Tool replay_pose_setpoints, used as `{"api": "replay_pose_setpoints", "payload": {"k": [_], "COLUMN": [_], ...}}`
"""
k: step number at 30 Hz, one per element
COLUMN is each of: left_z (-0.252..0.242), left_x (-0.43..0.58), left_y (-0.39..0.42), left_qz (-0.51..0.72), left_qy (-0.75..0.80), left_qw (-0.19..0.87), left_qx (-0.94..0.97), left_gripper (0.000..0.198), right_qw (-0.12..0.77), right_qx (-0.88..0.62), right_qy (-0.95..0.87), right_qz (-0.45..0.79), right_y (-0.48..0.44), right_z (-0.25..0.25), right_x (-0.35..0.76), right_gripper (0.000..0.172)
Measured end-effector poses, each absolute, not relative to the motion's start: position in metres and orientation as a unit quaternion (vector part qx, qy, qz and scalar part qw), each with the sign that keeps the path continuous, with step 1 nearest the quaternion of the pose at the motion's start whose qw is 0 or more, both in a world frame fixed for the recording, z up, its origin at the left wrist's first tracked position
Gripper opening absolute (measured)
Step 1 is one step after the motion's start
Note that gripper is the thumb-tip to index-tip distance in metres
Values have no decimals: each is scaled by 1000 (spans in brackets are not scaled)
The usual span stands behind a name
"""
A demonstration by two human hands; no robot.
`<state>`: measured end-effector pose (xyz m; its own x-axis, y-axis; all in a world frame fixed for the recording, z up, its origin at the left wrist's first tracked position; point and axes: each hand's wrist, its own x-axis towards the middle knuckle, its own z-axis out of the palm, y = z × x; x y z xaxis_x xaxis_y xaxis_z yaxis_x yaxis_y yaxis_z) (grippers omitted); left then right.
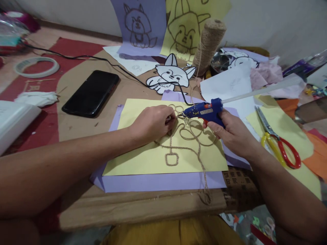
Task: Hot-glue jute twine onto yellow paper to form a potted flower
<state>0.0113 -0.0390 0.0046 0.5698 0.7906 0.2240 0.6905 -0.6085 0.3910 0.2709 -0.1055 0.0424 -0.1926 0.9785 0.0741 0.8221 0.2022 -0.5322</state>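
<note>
Bare forearms [63, 173] extend from below. On yellow paper [133, 163] lies looped jute twine [178, 147]; the left hand [153, 120] pinches a strand at the tip of a blue glue gun [196, 110], its label [206, 111] illegible, gripped in the right hand [232, 131]. Loose twine trails toward the cardboard's [143, 207] front edge; scissors [274, 135] lie rightward.
</note>
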Motion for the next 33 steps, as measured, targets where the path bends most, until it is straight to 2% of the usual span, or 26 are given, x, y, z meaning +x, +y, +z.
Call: {"api": "replay_pose_setpoints", "payload": {"k": [33], "left_z": [5], "left_x": [11], "left_y": [-38], "left_qz": [192], "left_qy": [428], "left_qw": [125], "left_qx": [875], "left_gripper": [14], "right_qw": [201], "right_qx": [-607], "right_qy": [-751], "right_qz": [167], "right_y": [-107], "right_z": [44], "right_x": [270], "right_gripper": [34]}}
